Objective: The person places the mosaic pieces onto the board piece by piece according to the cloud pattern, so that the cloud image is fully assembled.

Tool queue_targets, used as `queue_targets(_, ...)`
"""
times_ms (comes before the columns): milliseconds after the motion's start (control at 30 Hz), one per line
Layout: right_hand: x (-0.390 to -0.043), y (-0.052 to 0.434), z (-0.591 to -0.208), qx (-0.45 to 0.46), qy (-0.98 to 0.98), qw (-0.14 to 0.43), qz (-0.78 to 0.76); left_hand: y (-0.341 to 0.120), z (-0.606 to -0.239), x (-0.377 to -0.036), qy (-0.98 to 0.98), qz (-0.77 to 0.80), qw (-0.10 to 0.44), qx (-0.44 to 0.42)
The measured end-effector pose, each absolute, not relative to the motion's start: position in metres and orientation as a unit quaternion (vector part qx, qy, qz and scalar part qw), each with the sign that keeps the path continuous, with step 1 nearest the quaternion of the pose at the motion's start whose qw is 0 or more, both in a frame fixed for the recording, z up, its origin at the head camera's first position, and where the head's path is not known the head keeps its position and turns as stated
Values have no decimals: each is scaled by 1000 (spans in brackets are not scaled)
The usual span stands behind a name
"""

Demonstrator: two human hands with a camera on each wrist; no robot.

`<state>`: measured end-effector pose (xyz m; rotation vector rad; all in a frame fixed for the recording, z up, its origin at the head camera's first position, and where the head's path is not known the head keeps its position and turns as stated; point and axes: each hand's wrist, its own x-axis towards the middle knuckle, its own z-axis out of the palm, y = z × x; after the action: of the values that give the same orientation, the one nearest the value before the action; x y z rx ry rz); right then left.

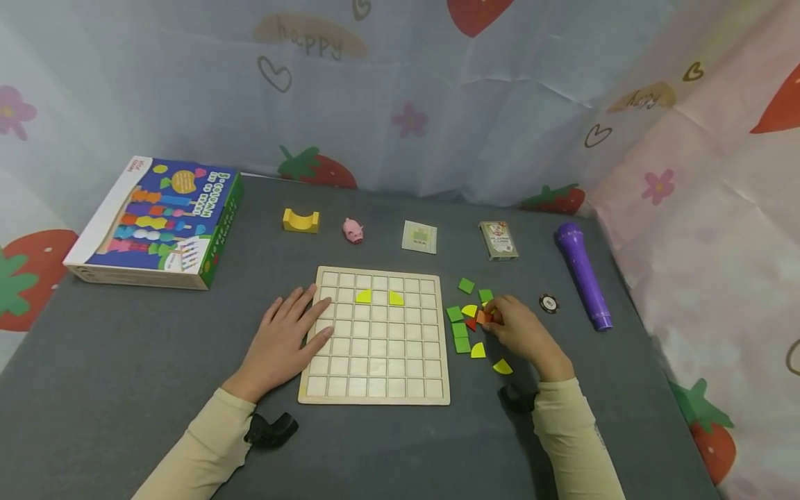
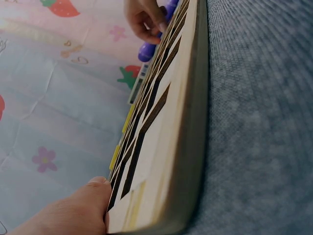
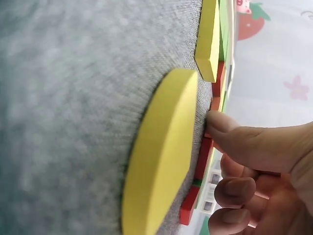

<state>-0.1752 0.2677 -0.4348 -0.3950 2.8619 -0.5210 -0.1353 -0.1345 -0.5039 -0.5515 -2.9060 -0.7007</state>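
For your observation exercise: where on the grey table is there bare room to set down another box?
Bare cloth lies left of the grid board, below the toy box, and along the near edge. It is crowded right of the board, where the right hand meets the loose tiles.

The head view looks forward and down over the whole table [image 1: 125, 389] from its near edge. The left wrist view sits low at the board's [image 2: 161, 147] left edge, facing along it toward the right hand [image 2: 144, 19]. The right wrist view lies close against the table by the pieces [image 3: 161, 152], which the head view shares.
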Motion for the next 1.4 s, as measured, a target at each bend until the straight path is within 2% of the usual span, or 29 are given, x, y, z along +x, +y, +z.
queue_targets(133,-173,266,-433,-125,971,109,-169,-134,-503,-135,-955,-230,50,-179)
queue_targets(300,-170,260,-427,-135,972,86,-174,-134,-502,-135,-957,-225,48,-178)
queue_targets(600,-180,218,-405,-209,954,76,-200,-134,-504,-135,-955,-229,52,-181)
queue_targets(733,-188,192,-406,-256,943,89,-193,-133,-505,-135,-954,-232,56,-183)
queue_targets(967,-202,146,-415,-289,931,136,-174,-134,-504,-135,-951,-238,75,-183)
queue_targets(1167,-211,127,-423,-310,932,110,-155,-135,-503,-135,-953,-217,100,-186)
queue_targets(1400,-214,118,-428,-310,937,99,-126,-136,-503,-135,-953,-211,89,-196)
